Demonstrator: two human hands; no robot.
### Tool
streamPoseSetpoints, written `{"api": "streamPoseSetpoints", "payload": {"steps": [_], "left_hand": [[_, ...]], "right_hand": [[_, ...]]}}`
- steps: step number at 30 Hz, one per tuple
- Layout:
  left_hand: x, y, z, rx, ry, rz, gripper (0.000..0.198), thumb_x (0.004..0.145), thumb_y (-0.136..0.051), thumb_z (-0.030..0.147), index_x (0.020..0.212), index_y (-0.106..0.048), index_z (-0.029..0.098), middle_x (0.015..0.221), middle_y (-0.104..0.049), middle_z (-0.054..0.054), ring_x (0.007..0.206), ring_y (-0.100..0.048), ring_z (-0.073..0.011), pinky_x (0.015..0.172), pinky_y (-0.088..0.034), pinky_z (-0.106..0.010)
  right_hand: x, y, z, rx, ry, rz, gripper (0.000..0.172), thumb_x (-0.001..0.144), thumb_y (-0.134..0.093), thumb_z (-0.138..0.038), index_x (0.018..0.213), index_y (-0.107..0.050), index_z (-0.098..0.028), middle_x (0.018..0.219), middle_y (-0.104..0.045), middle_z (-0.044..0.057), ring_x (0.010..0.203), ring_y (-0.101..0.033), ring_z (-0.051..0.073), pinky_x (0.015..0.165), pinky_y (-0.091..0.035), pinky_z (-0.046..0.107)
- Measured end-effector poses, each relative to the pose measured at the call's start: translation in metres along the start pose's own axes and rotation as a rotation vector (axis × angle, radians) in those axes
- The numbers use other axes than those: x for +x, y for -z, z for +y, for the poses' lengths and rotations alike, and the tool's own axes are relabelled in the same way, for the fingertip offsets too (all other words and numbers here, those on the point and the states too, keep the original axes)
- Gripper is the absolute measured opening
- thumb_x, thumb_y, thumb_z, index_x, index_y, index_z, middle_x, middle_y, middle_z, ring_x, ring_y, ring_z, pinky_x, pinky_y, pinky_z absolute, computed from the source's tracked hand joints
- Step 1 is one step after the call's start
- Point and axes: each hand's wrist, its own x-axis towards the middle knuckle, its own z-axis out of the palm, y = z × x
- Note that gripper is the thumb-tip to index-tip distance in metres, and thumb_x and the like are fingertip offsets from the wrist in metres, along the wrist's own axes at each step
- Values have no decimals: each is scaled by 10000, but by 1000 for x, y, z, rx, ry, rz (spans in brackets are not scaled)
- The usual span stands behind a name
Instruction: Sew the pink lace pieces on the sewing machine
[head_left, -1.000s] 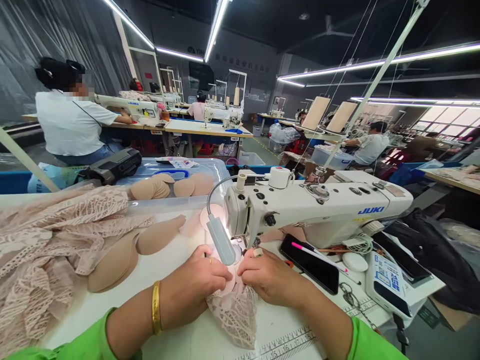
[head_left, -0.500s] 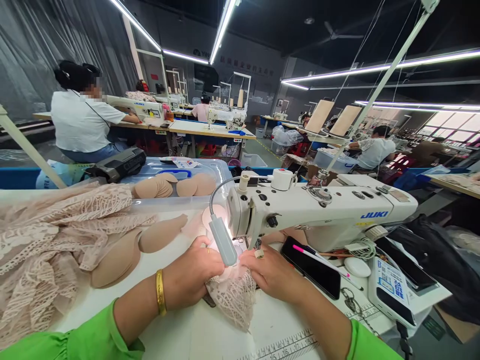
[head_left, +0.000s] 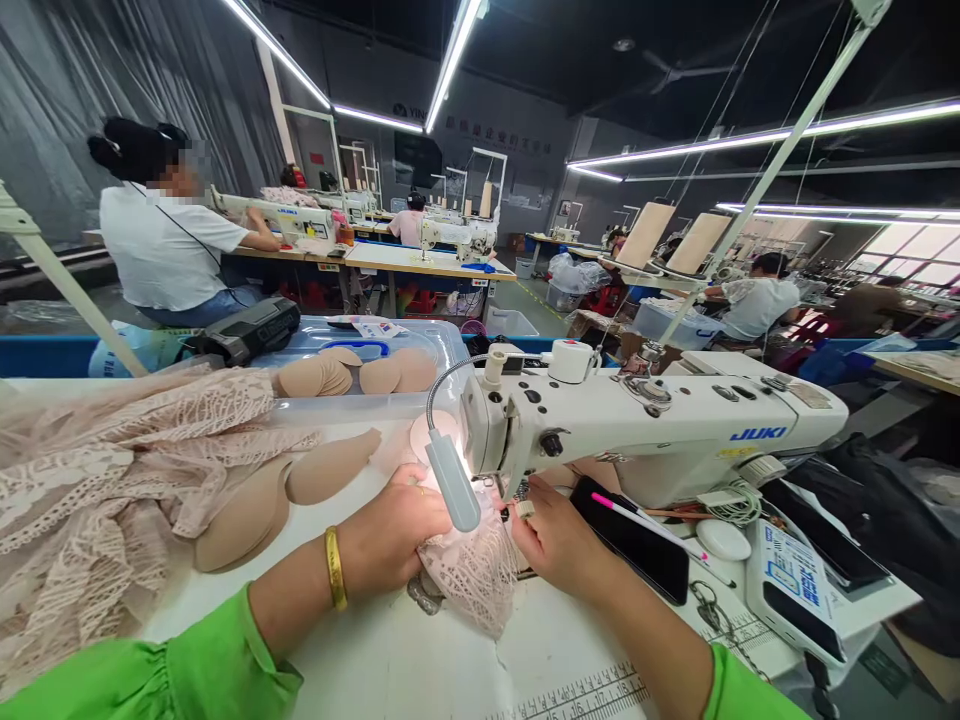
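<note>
A pale pink lace piece (head_left: 476, 585) lies under the needle end of the white sewing machine (head_left: 637, 425), its free edge spreading toward me. My left hand (head_left: 401, 525) is closed on the lace's left side, its fingertips partly covered by a grey lamp head (head_left: 452, 482). My right hand (head_left: 555, 530) is at the lace's right edge, beside the presser foot area. Its fingers are curled, with the thumb bent down near the cloth; what is between them is hidden. A light-coloured band wraps one right finger.
Beige bra cups (head_left: 334, 468) and heaped lace (head_left: 135, 480) lie to the left. A clear plastic bin (head_left: 450, 345) stands behind. Right of my hand are a black phone (head_left: 637, 550), a pen (head_left: 637, 515) and a white device (head_left: 795, 590). A co-worker (head_left: 169, 240) sits ahead left.
My right hand has drawn slightly right from the lace, its fingers shifting up toward the machine's needle end. The lace's near edge has moved a little away from me. The left hand stays on it.
</note>
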Motion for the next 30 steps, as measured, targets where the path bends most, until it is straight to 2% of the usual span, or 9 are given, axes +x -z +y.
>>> {"api": "streamPoseSetpoints", "payload": {"steps": [5,10,13,16,19,22,24,27,30], "left_hand": [[-2,1,3,-20,7,-17,180,783,-561,96,851,-639,244,814,-704,2,836,-623,-224,1010,-378,-392],[-9,5,5,0,23,-60,208,727,-589,73,846,-629,239,910,-725,14,890,-648,-220,1102,-291,-453],[-10,3,13,110,113,-38,302,751,-614,125,1007,-693,264,1041,-738,-43,1010,-641,-290,1090,-273,-540],[-4,-4,28,322,264,-100,207,842,-626,243,1020,-728,211,980,-721,-128,942,-624,-335,979,-356,-563],[3,-7,44,484,359,-222,259,946,-569,348,893,-732,155,848,-685,-160,869,-620,-348,901,-406,-556],[2,-2,53,360,423,-236,338,975,-558,454,960,-731,164,894,-672,-142,864,-615,-332,869,-431,-525],[-4,5,53,193,419,-208,338,900,-666,495,1057,-718,200,1031,-673,-127,933,-604,-327,891,-431,-509],[-17,13,45,39,336,-212,457,758,-808,504,1110,-706,231,1175,-661,-115,1103,-567,-363,965,-400,-513],[-25,16,32,-89,223,-246,504,751,-817,488,1182,-686,262,1204,-679,-75,1129,-593,-337,1005,-374,-470]], "right_hand": [[-1,-1,1,-9,32,42,243,926,-458,-52,1011,-630,-201,940,-695,101,953,-661,285,826,-558,415],[-5,-2,-4,-36,137,70,281,957,-450,-80,1109,-638,-224,934,-703,89,921,-637,272,860,-533,417],[-6,-3,-13,-2,192,-23,254,1017,-521,-208,1257,-599,-238,996,-733,74,980,-643,275,957,-485,456],[-4,-8,-23,21,185,-172,412,1009,-659,-326,1388,-519,-242,1154,-744,67,1117,-633,277,1002,-441,435],[0,-13,-26,-84,98,-285,253,1008,-628,-193,1253,-597,-248,1118,-739,45,1042,-626,244,926,-432,370],[1,-14,-21,-198,56,-304,195,980,-535,-69,1000,-645,-228,924,-695,29,849,-565,213,847,-412,341],[1,-10,-16,-226,60,-258,202,951,-529,-55,884,-628,-218,859,-652,32,825,-522,217,818,-401,335],[1,-2,-11,-156,71,-205,171,930,-560,-74,844,-618,-210,917,-652,49,884,-522,228,790,-398,323],[2,8,-10,-27,2,-228,148,916,-606,-66,903,-651,-206,931,-668,41,902,-545,220,797,-416,311]]}}
